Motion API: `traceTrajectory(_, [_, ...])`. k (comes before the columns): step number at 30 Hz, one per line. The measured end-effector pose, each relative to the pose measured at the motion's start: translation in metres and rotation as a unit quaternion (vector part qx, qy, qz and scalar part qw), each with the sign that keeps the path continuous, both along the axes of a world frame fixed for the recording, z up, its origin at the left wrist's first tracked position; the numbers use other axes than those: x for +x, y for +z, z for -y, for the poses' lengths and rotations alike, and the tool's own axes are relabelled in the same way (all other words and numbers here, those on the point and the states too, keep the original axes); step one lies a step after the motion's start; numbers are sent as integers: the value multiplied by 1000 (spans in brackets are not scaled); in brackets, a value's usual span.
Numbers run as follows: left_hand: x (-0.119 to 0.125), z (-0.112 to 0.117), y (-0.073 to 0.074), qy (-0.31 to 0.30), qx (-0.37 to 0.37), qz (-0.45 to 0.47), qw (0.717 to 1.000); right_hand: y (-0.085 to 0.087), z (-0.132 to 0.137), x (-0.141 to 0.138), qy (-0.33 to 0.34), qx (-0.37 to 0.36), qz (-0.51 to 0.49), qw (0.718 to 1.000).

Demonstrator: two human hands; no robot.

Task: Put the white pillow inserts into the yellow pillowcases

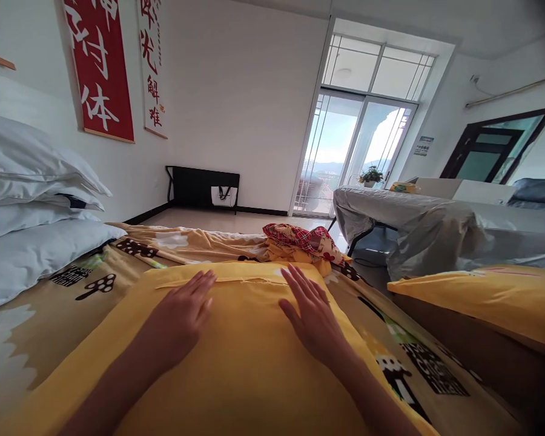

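A yellow pillowcase [249,345] lies spread out in front of me, with a seam and some loose threads near its far edge. My left hand [184,318] rests flat on its left part, fingers stretched toward that seam. On the right part lies my right hand [311,315], open, its thumb held away from the fingers. Neither hand grips anything. Beneath the yellow cloth is a tan patterned blanket [91,303] with mushroom prints. Beyond the far edge sits a crumpled red and yellow cloth [306,239].
White pillows [40,242] are stacked at the left. To the right, a yellow cloth [490,297] lies on a brown box-like surface. A table under plastic sheeting [409,212] stands behind it. A black folded table [195,188] leans against the far wall, beside a glass door [340,139].
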State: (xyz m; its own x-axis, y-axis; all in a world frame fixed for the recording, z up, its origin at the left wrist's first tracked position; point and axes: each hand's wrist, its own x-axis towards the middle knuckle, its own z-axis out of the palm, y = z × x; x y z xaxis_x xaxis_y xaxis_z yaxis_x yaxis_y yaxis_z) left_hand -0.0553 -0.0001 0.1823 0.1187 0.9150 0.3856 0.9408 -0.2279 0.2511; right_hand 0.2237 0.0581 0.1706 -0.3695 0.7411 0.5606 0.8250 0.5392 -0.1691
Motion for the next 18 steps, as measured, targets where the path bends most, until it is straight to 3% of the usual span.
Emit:
traceTrajectory(2, [8, -35, 0, -4, -27, -43, 999, 0, -20, -22, 19, -47, 14, 999])
traceTrajectory(3, [8, -49, -8, 5, -31, -51, 998, -7, -29, -27, 20, -83, 20, 996])
traceTrajectory(6, [-11, -76, -53, 35, -47, -53, 997, -40, -45, -24, 18, -180, 31, 983])
traceTrajectory(8, [-25, -79, -84, 47, -36, -51, 997, -59, -47, -20, 19, -188, 28, 982])
traceTrajectory(10, [-33, -77, -102, 55, -24, -45, 997, -67, -46, -19, 16, -176, 25, 984])
traceTrajectory(12, [-33, -75, -104, 57, -27, -40, 997, -66, -45, -19, 8, -174, 26, 984])
traceTrajectory(15, [-32, -75, -94, 60, -35, -43, 997, -61, -46, -17, -7, -173, 30, 984])
traceTrajectory(18, [-47, -72, -92, 82, -43, -59, 994, -62, -46, -5, -36, -161, 38, 986])
